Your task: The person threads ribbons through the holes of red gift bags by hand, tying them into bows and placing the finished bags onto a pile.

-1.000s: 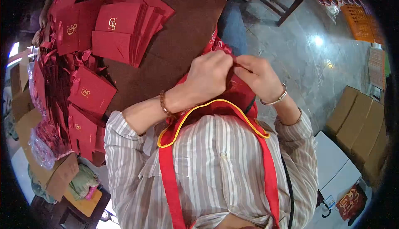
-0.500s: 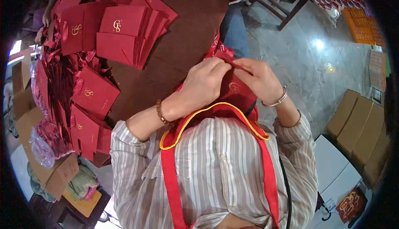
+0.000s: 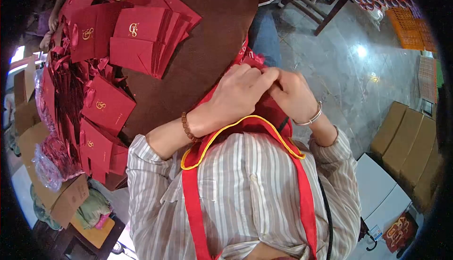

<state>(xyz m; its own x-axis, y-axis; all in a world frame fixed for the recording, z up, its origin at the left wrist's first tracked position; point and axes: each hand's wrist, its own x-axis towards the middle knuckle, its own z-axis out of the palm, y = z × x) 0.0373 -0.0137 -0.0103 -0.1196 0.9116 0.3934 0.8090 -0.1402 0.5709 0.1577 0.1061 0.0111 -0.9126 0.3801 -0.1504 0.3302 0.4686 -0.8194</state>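
A small dark red paper bag (image 3: 272,108) lies over my lap, mostly covered by my hands and the red apron with yellow trim (image 3: 245,120). My left hand (image 3: 232,96) is closed at the bag's upper part, its thumb reaching across to the right. Against it, my right hand (image 3: 293,95) is closed too, with bent fingers pinching at the same spot. What the fingertips grip exactly is hidden. Pink-red ribbon (image 3: 257,57) shows just beyond my knuckles.
On the brown-covered table (image 3: 207,33) to the left lie stacked red gift bags (image 3: 137,38) with gold lettering. Another person's hand (image 3: 51,26) is at the far left. Cardboard boxes (image 3: 406,142), an orange crate (image 3: 406,26) and a wooden stool (image 3: 321,5) stand right.
My hands have come closer together, and their fingers now meet over the bag. The gold logo that showed between them is now covered.
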